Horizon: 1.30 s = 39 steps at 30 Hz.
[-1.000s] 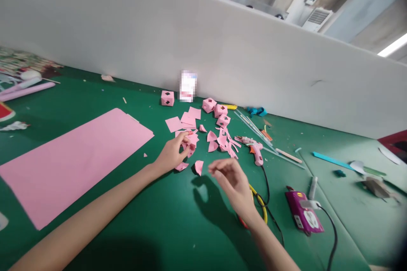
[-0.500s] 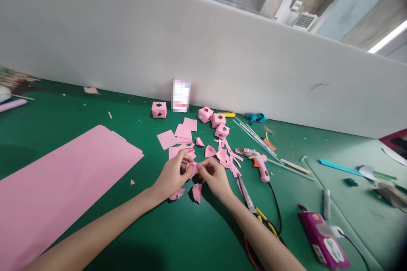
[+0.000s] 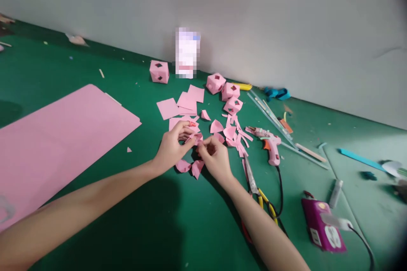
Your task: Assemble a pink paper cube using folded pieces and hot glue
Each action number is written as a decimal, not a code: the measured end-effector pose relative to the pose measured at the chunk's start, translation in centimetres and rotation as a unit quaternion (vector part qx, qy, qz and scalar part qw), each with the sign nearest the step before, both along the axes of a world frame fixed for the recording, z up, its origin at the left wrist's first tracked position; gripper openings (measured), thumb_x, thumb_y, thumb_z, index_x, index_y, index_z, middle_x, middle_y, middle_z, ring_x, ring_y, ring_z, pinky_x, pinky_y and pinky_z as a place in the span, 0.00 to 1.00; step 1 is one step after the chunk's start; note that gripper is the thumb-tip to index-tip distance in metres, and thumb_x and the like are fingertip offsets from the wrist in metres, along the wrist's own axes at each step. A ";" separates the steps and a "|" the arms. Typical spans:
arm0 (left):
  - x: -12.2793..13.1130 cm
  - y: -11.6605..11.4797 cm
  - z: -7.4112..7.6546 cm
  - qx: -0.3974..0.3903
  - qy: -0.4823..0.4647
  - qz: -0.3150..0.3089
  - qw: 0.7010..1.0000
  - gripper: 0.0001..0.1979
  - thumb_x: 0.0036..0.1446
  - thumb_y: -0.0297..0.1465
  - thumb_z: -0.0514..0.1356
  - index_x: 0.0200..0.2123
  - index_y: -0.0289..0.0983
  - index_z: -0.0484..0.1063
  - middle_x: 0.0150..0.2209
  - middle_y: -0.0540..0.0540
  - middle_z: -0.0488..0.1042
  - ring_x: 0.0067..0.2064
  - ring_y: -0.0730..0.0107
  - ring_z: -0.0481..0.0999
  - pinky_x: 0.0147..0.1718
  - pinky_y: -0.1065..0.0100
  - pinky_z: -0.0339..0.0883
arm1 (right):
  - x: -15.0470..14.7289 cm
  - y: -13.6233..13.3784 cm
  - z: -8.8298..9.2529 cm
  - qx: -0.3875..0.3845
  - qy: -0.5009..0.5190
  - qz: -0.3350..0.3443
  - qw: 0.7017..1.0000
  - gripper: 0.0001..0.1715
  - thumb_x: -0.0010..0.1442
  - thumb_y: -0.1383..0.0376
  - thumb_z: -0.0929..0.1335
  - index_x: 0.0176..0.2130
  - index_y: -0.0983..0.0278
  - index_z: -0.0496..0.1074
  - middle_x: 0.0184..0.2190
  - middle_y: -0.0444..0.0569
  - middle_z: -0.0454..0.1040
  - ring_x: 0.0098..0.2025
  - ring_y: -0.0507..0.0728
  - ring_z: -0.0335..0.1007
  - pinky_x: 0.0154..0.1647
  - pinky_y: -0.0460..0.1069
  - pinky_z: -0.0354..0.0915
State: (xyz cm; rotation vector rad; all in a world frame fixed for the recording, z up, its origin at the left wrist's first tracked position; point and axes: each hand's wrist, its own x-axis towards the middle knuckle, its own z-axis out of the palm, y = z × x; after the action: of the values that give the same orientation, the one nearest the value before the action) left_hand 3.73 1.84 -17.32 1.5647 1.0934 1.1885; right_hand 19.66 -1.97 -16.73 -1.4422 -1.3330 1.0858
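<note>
Between the fingertips of my left hand (image 3: 173,146) is a small folded pink paper piece (image 3: 196,138), over the green table (image 3: 133,228). The fingertips of my right hand (image 3: 216,159) pinch the same piece from the right. Two curved pink pieces (image 3: 197,168) lie just below the hands. Pink paper squares (image 3: 168,108) are spread beyond my left hand. Curled pink pieces (image 3: 216,126) and thin pink strips (image 3: 241,137) lie beyond my right hand. Several pink paper shapes with cut openings (image 3: 159,72) stand near the wall.
A large pink sheet (image 3: 66,148) covers the left side. To the right are scissors (image 3: 252,182) with yellow handles, a pink glue gun (image 3: 272,148) with a black cord, clear sticks (image 3: 273,118) and a purple power box (image 3: 322,224). A blurred upright card (image 3: 187,53) leans on the wall.
The view has tilted down and come closer, so the table's objects sit higher in the picture. Both hands still hold the pink piece, which is turned a little.
</note>
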 end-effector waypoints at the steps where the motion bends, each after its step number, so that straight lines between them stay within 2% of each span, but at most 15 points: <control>1: 0.0 -0.1 0.0 0.004 0.002 0.002 1.000 0.14 0.60 0.31 0.65 0.49 0.39 0.69 0.39 0.46 0.84 0.42 0.65 0.85 0.42 0.66 0.80 | 0.0 0.0 0.0 0.001 0.001 0.003 1.000 0.13 0.61 0.55 0.71 0.31 0.60 0.70 0.24 0.43 0.74 0.25 0.52 0.69 0.28 0.48 0.65; 6: 0.0 -0.4 -0.1 0.011 0.021 -0.003 1.000 0.14 0.59 0.28 0.64 0.49 0.39 0.69 0.36 0.49 0.83 0.40 0.68 0.85 0.43 0.67 0.79 | 0.2 0.1 0.0 0.025 0.000 0.001 1.000 0.11 0.61 0.56 0.72 0.37 0.60 0.71 0.28 0.44 0.76 0.26 0.52 0.70 0.28 0.48 0.65; 10: -0.1 -0.3 -0.1 -0.010 0.019 -0.021 1.000 0.14 0.60 0.30 0.64 0.48 0.38 0.69 0.35 0.48 0.82 0.39 0.68 0.84 0.41 0.68 0.79 | 0.6 0.2 0.3 0.046 -0.033 0.005 0.998 0.11 0.63 0.55 0.71 0.35 0.60 0.72 0.27 0.43 0.75 0.26 0.52 0.70 0.28 0.48 0.65; 16: 0.0 -0.1 -0.1 -0.054 0.008 -0.014 0.998 0.15 0.58 0.31 0.65 0.47 0.38 0.69 0.34 0.48 0.81 0.37 0.68 0.84 0.40 0.67 0.78 | 1.2 0.3 0.3 0.057 -0.059 0.020 0.996 0.11 0.68 0.58 0.66 0.36 0.60 0.74 0.30 0.45 0.78 0.28 0.53 0.72 0.29 0.49 0.67; 21: 0.0 -0.1 -0.2 -0.058 0.021 -0.018 0.998 0.13 0.57 0.31 0.65 0.46 0.39 0.69 0.34 0.48 0.81 0.37 0.68 0.83 0.40 0.67 0.78 | 1.2 0.2 0.2 0.046 -0.057 0.018 0.997 0.09 0.66 0.58 0.69 0.39 0.60 0.76 0.31 0.46 0.79 0.28 0.54 0.73 0.29 0.49 0.68; 24: -0.1 -0.2 -0.2 -0.050 0.026 -0.035 0.998 0.13 0.59 0.31 0.65 0.46 0.39 0.69 0.35 0.49 0.81 0.38 0.68 0.83 0.41 0.67 0.78 | 1.1 0.0 0.4 0.046 -0.065 0.011 0.997 0.10 0.64 0.57 0.70 0.36 0.60 0.75 0.29 0.46 0.78 0.27 0.53 0.72 0.28 0.49 0.67; 29: 0.0 -0.4 0.1 -0.036 0.003 -0.065 0.997 0.19 0.57 0.29 0.65 0.51 0.39 0.66 0.37 0.48 0.81 0.39 0.69 0.82 0.44 0.66 0.78 | 1.1 0.0 0.8 0.004 0.007 -0.024 1.000 0.15 0.61 0.53 0.71 0.30 0.60 0.72 0.23 0.42 0.73 0.22 0.50 0.64 0.23 0.47 0.62; 33: 0.0 -0.3 0.1 -0.045 -0.006 -0.080 0.996 0.19 0.57 0.29 0.65 0.51 0.39 0.65 0.39 0.46 0.81 0.40 0.68 0.82 0.45 0.65 0.78 | 1.3 0.4 0.7 -0.035 0.061 -0.018 0.997 0.20 0.59 0.48 0.72 0.29 0.60 0.70 0.18 0.39 0.67 0.18 0.49 0.59 0.20 0.47 0.59; 37: 0.0 -0.2 -0.1 -0.052 -0.009 -0.068 0.996 0.18 0.59 0.31 0.65 0.50 0.39 0.65 0.39 0.45 0.82 0.41 0.67 0.83 0.45 0.64 0.78 | 1.1 0.1 0.7 -0.029 0.049 -0.018 0.998 0.21 0.60 0.47 0.72 0.31 0.60 0.71 0.21 0.41 0.70 0.20 0.51 0.66 0.21 0.47 0.64; 39: -0.1 -0.2 -0.2 -0.051 -0.008 -0.065 0.997 0.17 0.59 0.32 0.64 0.50 0.40 0.65 0.39 0.46 0.81 0.42 0.66 0.83 0.44 0.64 0.77 | 1.3 -0.2 1.4 -0.024 0.019 0.018 0.999 0.20 0.62 0.47 0.72 0.34 0.61 0.74 0.26 0.45 0.75 0.26 0.53 0.72 0.26 0.48 0.69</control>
State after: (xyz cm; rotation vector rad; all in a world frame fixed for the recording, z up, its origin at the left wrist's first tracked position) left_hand 3.63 1.69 -17.49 1.5214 1.0085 1.0412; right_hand 20.98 -2.18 -15.28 -1.4298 -1.3189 1.1694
